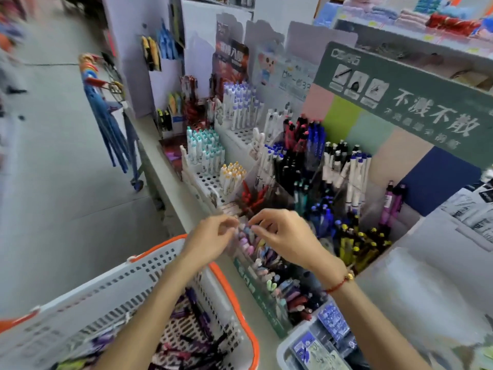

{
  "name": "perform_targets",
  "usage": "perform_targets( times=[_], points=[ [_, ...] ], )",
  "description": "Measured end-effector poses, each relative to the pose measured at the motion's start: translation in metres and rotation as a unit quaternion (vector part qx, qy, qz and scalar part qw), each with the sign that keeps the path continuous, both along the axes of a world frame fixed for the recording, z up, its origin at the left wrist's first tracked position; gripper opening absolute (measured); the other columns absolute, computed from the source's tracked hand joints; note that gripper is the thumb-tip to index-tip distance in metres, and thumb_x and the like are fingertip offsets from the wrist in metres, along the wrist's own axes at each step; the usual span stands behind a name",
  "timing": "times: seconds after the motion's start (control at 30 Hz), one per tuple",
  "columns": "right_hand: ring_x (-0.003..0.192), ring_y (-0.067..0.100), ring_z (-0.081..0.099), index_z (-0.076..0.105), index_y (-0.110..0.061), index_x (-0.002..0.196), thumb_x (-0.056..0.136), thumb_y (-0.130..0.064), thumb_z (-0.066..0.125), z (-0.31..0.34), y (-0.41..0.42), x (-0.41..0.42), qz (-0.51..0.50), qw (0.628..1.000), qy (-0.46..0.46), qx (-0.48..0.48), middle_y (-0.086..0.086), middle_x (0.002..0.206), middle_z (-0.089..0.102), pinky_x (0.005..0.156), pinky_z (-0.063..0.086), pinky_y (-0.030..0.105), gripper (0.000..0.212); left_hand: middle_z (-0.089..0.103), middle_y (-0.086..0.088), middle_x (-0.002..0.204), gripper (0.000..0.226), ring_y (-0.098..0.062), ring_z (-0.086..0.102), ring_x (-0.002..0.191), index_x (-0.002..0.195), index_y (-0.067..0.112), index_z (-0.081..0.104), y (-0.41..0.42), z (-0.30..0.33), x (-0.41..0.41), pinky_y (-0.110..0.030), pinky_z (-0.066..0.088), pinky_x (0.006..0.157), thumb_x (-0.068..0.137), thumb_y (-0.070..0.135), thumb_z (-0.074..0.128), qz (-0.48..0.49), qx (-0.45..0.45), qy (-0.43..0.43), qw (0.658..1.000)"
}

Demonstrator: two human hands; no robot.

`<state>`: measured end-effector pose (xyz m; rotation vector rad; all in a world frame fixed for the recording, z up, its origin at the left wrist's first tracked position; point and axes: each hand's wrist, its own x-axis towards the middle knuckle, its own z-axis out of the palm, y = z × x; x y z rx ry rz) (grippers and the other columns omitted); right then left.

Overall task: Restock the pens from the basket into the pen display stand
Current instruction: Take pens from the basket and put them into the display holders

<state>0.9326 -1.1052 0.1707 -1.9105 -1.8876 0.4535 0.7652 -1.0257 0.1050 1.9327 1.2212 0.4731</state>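
A white basket with an orange rim (234,295) stands at the lower left, and dark and purple pens (194,340) lie on its bottom. The pen display stand (269,313) with a green front holds rows of pastel pens (256,252). Both hands meet over its far end. My left hand (210,236) and my right hand (282,233) have their fingertips pinched together around small pastel pens. Motion blur hides which hand grips which pen.
Behind stand white perforated racks (210,180) with white pens, clear cups of black, blue and red pens (301,156), and yellow-topped pens (357,244). A grey tray of blue packets (320,343) sits at the lower right. A green sign (416,102) rises on the right. The aisle floor (66,156) lies to the left.
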Motion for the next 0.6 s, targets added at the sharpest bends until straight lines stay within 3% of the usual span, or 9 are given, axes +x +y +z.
perform_targets(
  times=[0.1, 0.23, 0.33, 0.4, 0.43, 0.5, 0.53, 0.6],
  points=[
    [0.077, 0.011, 0.063, 0.071, -0.022, 0.099, 0.092, -0.027, 0.061, -0.040, 0.003, -0.039, 0.039, 0.996, 0.000, -0.074, -0.008, 0.084, 0.068, 0.071, 0.053, 0.035, 0.013, 0.069, 0.009, 0.110, 0.018, -0.012, 0.064, 0.102, 0.111, 0.032, 0.065, -0.008, -0.036, -0.050, -0.039, 0.053, 0.089, 0.096, 0.028, 0.056, 0.019, -0.052, 0.043, 0.998],
    [0.094, 0.017, 0.064, 0.069, -0.024, 0.107, 0.094, -0.027, 0.055, -0.106, -0.004, -0.088, 0.061, 0.979, 0.000, -0.194, -0.001, 0.103, 0.069, 0.078, 0.052, 0.034, 0.019, 0.063, 0.001, 0.130, 0.030, -0.018, 0.059, 0.116, 0.127, 0.023, 0.060, -0.034, -0.082, -0.117, -0.034, 0.047, 0.096, 0.098, 0.027, 0.053, 0.070, -0.112, 0.097, 0.986],
    [0.088, 0.036, 0.062, 0.065, -0.005, 0.096, 0.095, -0.020, 0.049, -0.161, -0.022, -0.121, 0.114, 0.949, 0.012, -0.293, 0.016, 0.097, 0.067, 0.070, 0.050, 0.040, 0.022, 0.055, 0.002, 0.139, 0.034, -0.021, 0.059, 0.116, 0.134, 0.023, 0.053, -0.064, -0.114, -0.161, -0.034, 0.048, 0.091, 0.101, 0.027, 0.049, 0.109, -0.153, 0.124, 0.974],
    [0.087, 0.042, 0.061, 0.062, -0.001, 0.093, 0.094, -0.018, 0.046, -0.191, -0.034, -0.140, 0.136, 0.928, 0.002, -0.346, 0.020, 0.095, 0.066, 0.065, 0.048, 0.041, 0.024, 0.052, 0.000, 0.141, 0.034, -0.020, 0.062, 0.106, 0.136, 0.023, 0.052, -0.083, -0.138, -0.186, -0.033, 0.051, 0.083, 0.102, 0.024, 0.047, 0.142, -0.173, 0.128, 0.966],
    [0.090, 0.042, 0.061, 0.064, -0.001, 0.096, 0.095, -0.018, 0.047, -0.202, -0.040, -0.148, 0.146, 0.920, -0.004, -0.363, 0.019, 0.097, 0.067, 0.069, 0.051, 0.045, 0.024, 0.054, -0.001, 0.138, 0.034, -0.019, 0.065, 0.090, 0.137, 0.024, 0.050, -0.093, -0.151, -0.196, -0.028, 0.051, 0.069, 0.103, 0.023, 0.046, 0.158, -0.185, 0.135, 0.960],
    [0.096, 0.043, 0.060, 0.063, 0.004, 0.104, 0.097, -0.019, 0.048, -0.224, -0.046, -0.163, 0.168, 0.906, -0.017, -0.389, 0.023, 0.104, 0.066, 0.080, 0.051, 0.052, 0.029, 0.062, -0.004, 0.121, 0.036, -0.012, 0.054, 0.053, 0.139, 0.025, 0.047, -0.111, -0.180, -0.215, -0.020, 0.038, 0.043, 0.104, 0.021, 0.043, 0.188, -0.218, 0.156, 0.945],
    [0.097, 0.043, 0.060, 0.063, 0.004, 0.106, 0.098, -0.021, 0.047, -0.235, -0.047, -0.170, 0.176, 0.896, -0.025, -0.406, 0.024, 0.107, 0.066, 0.080, 0.051, 0.051, 0.031, 0.064, -0.005, 0.117, 0.036, -0.010, 0.049, 0.046, 0.139, 0.025, 0.047, -0.120, -0.193, -0.223, -0.022, 0.037, 0.040, 0.104, 0.020, 0.043, 0.201, -0.236, 0.161, 0.937],
    [0.101, 0.042, 0.060, 0.063, 0.002, 0.112, 0.099, -0.022, 0.048, -0.251, -0.046, -0.185, 0.196, 0.874, -0.057, -0.442, 0.022, 0.112, 0.065, 0.081, 0.050, 0.047, 0.031, 0.062, -0.007, 0.123, 0.039, -0.014, 0.055, 0.058, 0.141, 0.025, 0.046, -0.140, -0.223, -0.238, -0.034, 0.048, 0.052, 0.103, 0.017, 0.043, 0.207, -0.277, 0.170, 0.923]
  ],
)
